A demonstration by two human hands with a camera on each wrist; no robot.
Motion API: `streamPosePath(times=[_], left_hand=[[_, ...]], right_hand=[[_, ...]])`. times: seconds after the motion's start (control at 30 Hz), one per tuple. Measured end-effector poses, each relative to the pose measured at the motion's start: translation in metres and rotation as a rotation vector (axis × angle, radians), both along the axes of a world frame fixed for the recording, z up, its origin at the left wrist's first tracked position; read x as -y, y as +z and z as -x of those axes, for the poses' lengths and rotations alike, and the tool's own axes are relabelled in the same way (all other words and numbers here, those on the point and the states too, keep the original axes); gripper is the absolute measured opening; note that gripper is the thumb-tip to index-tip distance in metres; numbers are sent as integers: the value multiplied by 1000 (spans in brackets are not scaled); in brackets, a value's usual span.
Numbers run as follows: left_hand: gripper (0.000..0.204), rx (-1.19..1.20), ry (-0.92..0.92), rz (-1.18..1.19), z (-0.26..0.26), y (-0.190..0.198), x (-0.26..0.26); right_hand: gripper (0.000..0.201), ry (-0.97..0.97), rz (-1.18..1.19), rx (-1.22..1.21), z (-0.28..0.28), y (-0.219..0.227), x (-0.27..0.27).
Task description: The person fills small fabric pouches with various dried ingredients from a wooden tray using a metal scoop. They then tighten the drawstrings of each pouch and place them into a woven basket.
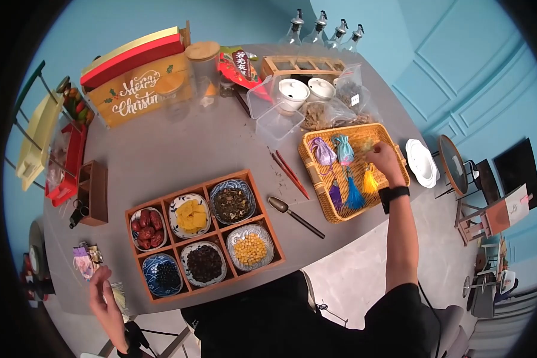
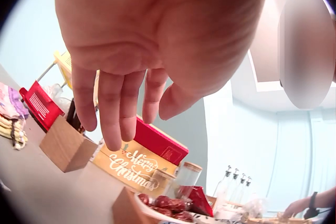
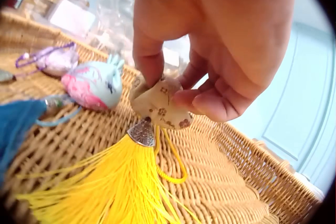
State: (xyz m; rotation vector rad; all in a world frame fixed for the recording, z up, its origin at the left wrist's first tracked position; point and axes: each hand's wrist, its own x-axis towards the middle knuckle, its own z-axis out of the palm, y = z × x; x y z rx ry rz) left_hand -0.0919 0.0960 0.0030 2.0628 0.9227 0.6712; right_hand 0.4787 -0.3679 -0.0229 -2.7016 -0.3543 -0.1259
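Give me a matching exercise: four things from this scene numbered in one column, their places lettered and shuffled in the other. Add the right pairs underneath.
Things
1. Dates
2. Spoon
3. Beige pouch
4. Bottles

Places
A. Between the divided box and the basket
B. Behind the wooden rack
C. Pinched in the right hand
D. In a bowl inside the divided box

Right pairs: 1-D, 2-A, 3-C, 4-B

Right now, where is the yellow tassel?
The yellow tassel is in the wicker basket, at right in the head view, beside the blue tassel and just below the right hand.
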Motion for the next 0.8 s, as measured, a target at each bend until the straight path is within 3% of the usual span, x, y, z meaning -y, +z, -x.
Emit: streamPosePath(times=[0.07, 0.13, 0.17, 0.23, 0.3, 0.33, 0.4, 0.5, 0.6, 0.63, 0.67, 0.73, 0.8], left_hand=[[24, 61, 51, 29, -16, 10, 19], [14, 123, -81, 158, -26, 14, 28], [4, 170, -30, 232, -44, 19, 46], [4, 253, -240, 313, -72, 18, 68], [6, 147, -452, 276, -105, 31, 85], [14, 207, -577, 213, -122, 34, 93], [39, 273, -738, 395, -147, 32, 109], [43, 366, -706, 553, -167, 25, 136], [38, 142, -597, 602, -159, 24, 127], [33, 217, -504, 562, -155, 14, 124], [33, 209, -487, 563, -149, 10, 118], [32, 154, -576, 653, -137, 6, 101], [28, 170, -605, 656, -132, 8, 99]], right_hand=[[31, -7, -204, 58, 41, 38, -11], [19, 62, -409, 0, 71, 61, -14], [19, 61, -408, -5, 92, 74, -20], [15, 150, -624, -63, 140, 97, -45], [16, 231, -701, -116, 186, 106, -72], [17, 259, -752, -136, 208, 105, -90], [22, 308, -772, -166, 253, 96, -127], [23, 536, -665, -186, 299, 71, -177], [21, 697, -652, -273, 318, 63, -198], [21, 776, -651, -313, 320, 62, -203], [21, 786, -655, -329, 319, 59, -203], [20, 596, -856, -508, 313, 54, -203], [17, 529, -921, -603, 310, 61, -213]])
